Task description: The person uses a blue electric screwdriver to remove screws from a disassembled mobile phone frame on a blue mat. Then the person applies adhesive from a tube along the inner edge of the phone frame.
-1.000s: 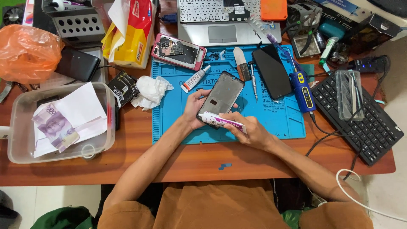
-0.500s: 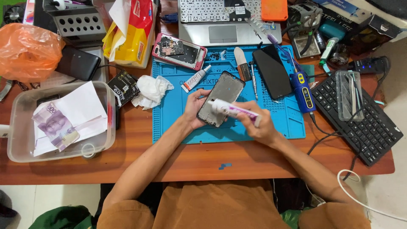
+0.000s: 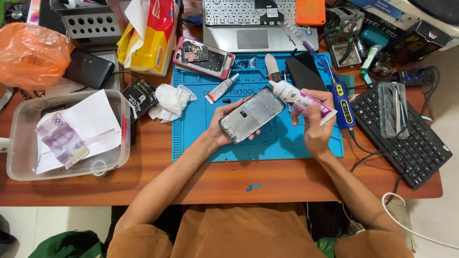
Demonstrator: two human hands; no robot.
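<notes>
Change: I see the right hand [image 3: 316, 128] has lifted the glue tube [image 3: 300, 99] off the phone frame [image 3: 252, 114].
Left hand [image 3: 224, 125]: fingers wrapped around the frame, over the blue mat [image 3: 191, 129].
Right hand: fingers closed on the white-and-pink tube.
Packages: yellow-red bag [image 3: 152, 38] top left.

The laptop [image 3: 252, 21] is cut off by the top edge. The phone frame's [image 3: 252, 114] lower end is hidden by the left hand [image 3: 221, 128]. The glue tube's [image 3: 301, 99] tail is covered by the right hand's fingers [image 3: 313, 111].

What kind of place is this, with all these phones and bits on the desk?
Probably a phone repair desk. The left hand holds a bare phone frame, the right hand a glue tube, over a blue repair mat. An opened pink phone lies nearby.
</notes>
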